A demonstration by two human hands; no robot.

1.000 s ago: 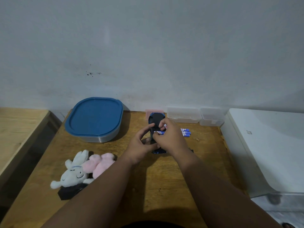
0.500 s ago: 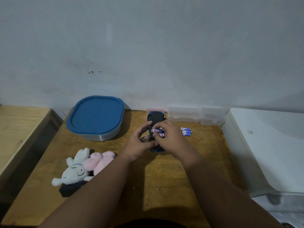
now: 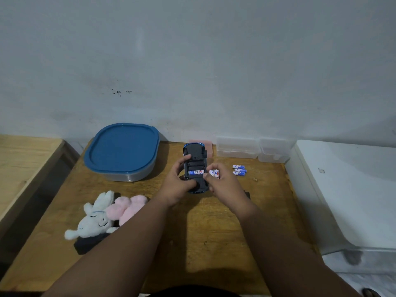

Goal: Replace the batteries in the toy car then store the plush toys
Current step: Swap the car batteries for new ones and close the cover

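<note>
A blue toy car lies upside down on the wooden table, its battery bay uncovered with one blue-and-white battery inside. My left hand grips the car's left side. My right hand is just right of the car and pinches two batteries. Three more batteries lie on the table to the right. A white plush rabbit and a pink plush toy lie at the front left.
A container with a blue lid stands at the back left. Clear plastic boxes and a pink one line the wall. A small black piece lies behind my right wrist. A white appliance borders the table's right edge.
My right hand has pulled away from the battery bay to the car's right side with two batteries in its fingers. One battery now shows in the bay. My left hand keeps its grip.
</note>
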